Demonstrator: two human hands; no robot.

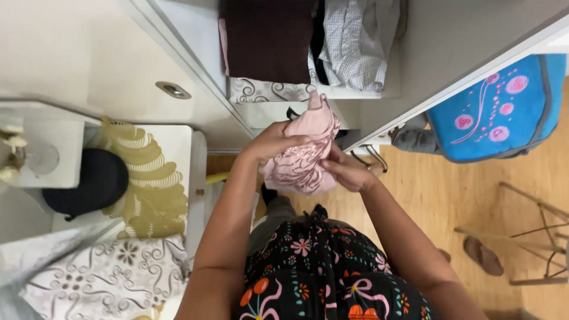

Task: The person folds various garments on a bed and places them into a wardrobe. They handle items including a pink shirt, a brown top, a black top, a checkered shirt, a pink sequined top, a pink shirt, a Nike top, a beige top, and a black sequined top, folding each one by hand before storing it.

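The left hand [274, 144] is curled over the top of a pink cloth [302, 155], fingers pressed into the bunched fabric; the right hand [347, 172] pinches its lower edge from the other side. The cloth hangs between them at chest height, before an open wardrobe shelf [355, 93] stacked with a dark garment [267, 38] and a checked shirt [358, 41]. Gathering it well probably means keeping edges aligned and both grips firm, so no loose corner slips free.

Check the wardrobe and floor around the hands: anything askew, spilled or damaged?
Nothing spilled or damaged. Both hands, left hand and right hand, bunch a pink cloth before the shelf. Only oddity: a lone sandal lies on the wooden floor beside a folding rack.
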